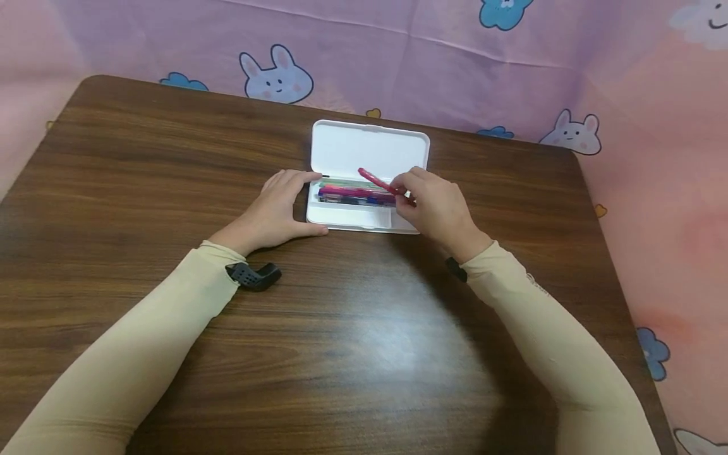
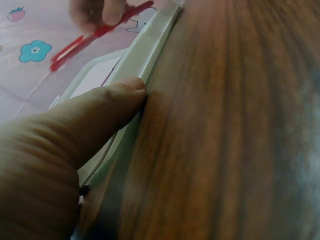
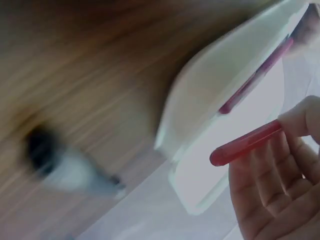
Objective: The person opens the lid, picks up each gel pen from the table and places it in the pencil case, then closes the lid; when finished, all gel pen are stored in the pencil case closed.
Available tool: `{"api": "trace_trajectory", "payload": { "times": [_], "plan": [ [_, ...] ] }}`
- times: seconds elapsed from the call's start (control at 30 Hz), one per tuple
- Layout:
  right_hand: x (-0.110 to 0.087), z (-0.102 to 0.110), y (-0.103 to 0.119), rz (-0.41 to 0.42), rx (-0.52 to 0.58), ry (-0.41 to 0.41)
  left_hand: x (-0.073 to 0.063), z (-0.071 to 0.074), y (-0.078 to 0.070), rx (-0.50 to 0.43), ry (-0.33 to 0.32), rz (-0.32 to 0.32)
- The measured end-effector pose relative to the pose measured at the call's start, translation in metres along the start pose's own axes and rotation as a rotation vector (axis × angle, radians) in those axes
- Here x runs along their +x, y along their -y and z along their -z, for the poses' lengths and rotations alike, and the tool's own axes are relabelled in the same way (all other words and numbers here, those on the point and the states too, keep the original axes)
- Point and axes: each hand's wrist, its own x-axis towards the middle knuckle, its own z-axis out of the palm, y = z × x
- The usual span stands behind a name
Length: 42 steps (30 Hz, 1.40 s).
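A white pencil case (image 1: pixel 352 218) lies opened flat near the table's back edge, its lid (image 1: pixel 370 148) folded back. Several colourful pens (image 1: pixel 352 193) lie in its long compartment; a front compartment shows bare white. My right hand (image 1: pixel 435 202) pinches a red pen (image 1: pixel 375 179) between thumb and fingers, tilted above the case. In the right wrist view the red pen (image 3: pixel 245 143) sticks out past my fingertips. My left hand (image 1: pixel 275 212) spans the left end of the case, fingers at its back, thumb along the front. The thumb (image 2: pixel 117 97) presses the front rim in the left wrist view.
The brown wood-grain table (image 1: pixel 341 354) extends around the case. A pink and purple curtain (image 1: pixel 364 57) with rabbit prints hangs behind and to the right. A blurred dark and pale shape (image 3: pixel 70 167) appears in the right wrist view; I cannot tell what it is.
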Motion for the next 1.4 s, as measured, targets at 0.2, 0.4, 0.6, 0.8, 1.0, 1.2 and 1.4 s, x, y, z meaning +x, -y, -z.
{"api": "trace_trajectory", "payload": {
  "times": [0.2, 0.4, 0.6, 0.8, 1.0, 1.2, 1.4],
  "plan": [
    [0.016, -0.014, 0.015, 0.106, -0.05, 0.077, 0.0, -0.001, 0.0, -0.001, 0.0, 0.0],
    [0.025, -0.023, 0.022, 0.184, -0.112, 0.12, 0.0, 0.001, 0.0, -0.003, 0.001, 0.003],
    [0.025, -0.022, 0.024, 0.192, -0.12, 0.137, 0.0, 0.002, -0.002, -0.001, 0.009, 0.019],
    [0.025, -0.023, 0.023, 0.181, -0.124, 0.138, 0.001, 0.001, -0.002, 0.004, 0.012, 0.019],
    [0.024, -0.024, 0.021, 0.176, -0.112, 0.148, 0.0, 0.001, -0.002, 0.0, 0.007, 0.018],
    [0.023, -0.024, 0.022, 0.169, -0.115, 0.173, 0.0, 0.001, -0.003, -0.005, 0.004, 0.015],
    [0.023, -0.024, 0.022, 0.178, -0.149, 0.183, 0.0, 0.001, -0.003, 0.0, 0.006, 0.01]
  ]
}}
